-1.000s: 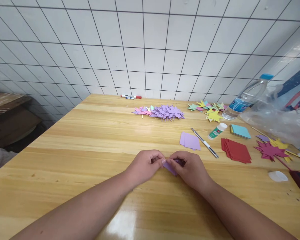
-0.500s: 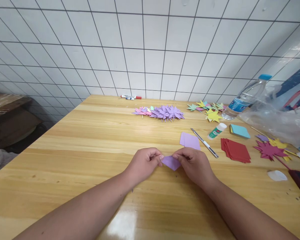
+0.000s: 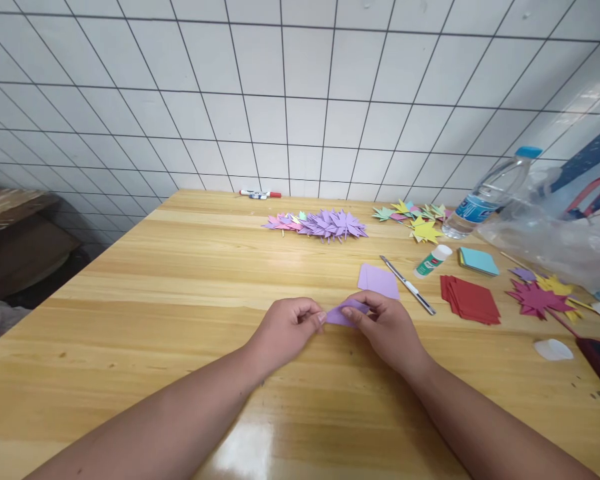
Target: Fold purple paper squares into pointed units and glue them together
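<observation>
The left hand (image 3: 287,330) pinched the left tip of the purple paper (image 3: 337,317); the right hand (image 3: 391,330) gripped its right portion. The paper was between them over the counter (image 3: 180,293), long axis roughly left to right.

Saw held paper (image 3: 337,317) before loose sheets (image 3: 383,283) on the desk (image 3: 155,293), a knife (image 3: 409,286) right of those, a glue stick (image 3: 433,261) farther right, a bottle (image 3: 477,208) behind it.

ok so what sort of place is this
Probably a small paper-craft workspace, though whether home or workshop I can't tell. What suggests it: the purple paper held in both hands, the glue stick, and the pile of spiky paper shapes.
</observation>
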{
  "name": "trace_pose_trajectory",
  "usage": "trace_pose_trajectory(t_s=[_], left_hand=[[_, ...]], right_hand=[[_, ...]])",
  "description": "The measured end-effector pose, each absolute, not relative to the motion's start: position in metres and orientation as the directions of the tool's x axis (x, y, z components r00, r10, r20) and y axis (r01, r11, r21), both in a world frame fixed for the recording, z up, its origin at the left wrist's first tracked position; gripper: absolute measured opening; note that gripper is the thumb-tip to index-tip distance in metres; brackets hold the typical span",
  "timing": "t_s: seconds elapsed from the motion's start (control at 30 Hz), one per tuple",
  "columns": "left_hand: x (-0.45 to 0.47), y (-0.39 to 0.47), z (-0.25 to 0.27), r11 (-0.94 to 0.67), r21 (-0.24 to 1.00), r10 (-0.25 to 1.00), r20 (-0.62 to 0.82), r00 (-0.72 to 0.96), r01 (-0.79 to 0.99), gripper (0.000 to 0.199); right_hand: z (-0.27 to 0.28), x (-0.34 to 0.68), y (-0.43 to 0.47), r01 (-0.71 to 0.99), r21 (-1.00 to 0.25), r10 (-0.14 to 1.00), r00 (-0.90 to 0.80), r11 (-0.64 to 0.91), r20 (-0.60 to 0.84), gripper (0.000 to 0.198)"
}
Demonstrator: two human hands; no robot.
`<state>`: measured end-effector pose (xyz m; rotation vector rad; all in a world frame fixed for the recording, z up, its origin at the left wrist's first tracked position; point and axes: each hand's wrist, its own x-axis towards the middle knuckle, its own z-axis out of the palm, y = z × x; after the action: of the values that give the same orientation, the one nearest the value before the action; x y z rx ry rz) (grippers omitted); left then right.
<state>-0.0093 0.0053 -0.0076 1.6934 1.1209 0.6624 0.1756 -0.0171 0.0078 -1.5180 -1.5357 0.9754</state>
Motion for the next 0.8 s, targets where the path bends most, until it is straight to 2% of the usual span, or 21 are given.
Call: trace_pose_trajectory(t_s=[0.2, 0.33, 0.47, 0.63, 0.8], left_hand=[[-0.01, 0.009, -0.005, 0.009, 0.958, 0.877, -0.145, 0.458, 0.287, 0.027], [-0.01, 0.011, -0.005, 0.094, 0.969, 0.894, -0.182, 0.41, 0.227, 0.024], [-0.01, 0.012, -0.005, 0.131, 0.978, 0.918, -0.18, 0.352, 0.159, 0.025], [-0.01, 0.01, -0.003, 0.029, 0.98, 0.904, -0.11, 0.414, 0.198, 0.03], [-0.009, 0.009, -0.005, -0.062, 0.963, 0.884, -0.07, 0.463, 0.264, 0.022]], right_hand=[[0.011, 0.179, -0.016, 0.437, -0.899, 0.999, 0.047, -0.021, 0.0, 0.015], [0.01, 0.188, -0.011, 0.451, -0.892, 0.992, 0.124, -0.021, 0.039, 0.018], [0.009, 0.187, -0.011, 0.442, -0.897, 0.993, 0.111, -0.024, 0.028, 0.018], [0.009, 0.181, -0.015, 0.439, -0.898, 0.998, 0.061, -0.003, 0.027, 0.017], [0.009, 0.179, -0.017, 0.429, -0.903, 0.999, 0.022, 0.023, 0.036, 0.016]])
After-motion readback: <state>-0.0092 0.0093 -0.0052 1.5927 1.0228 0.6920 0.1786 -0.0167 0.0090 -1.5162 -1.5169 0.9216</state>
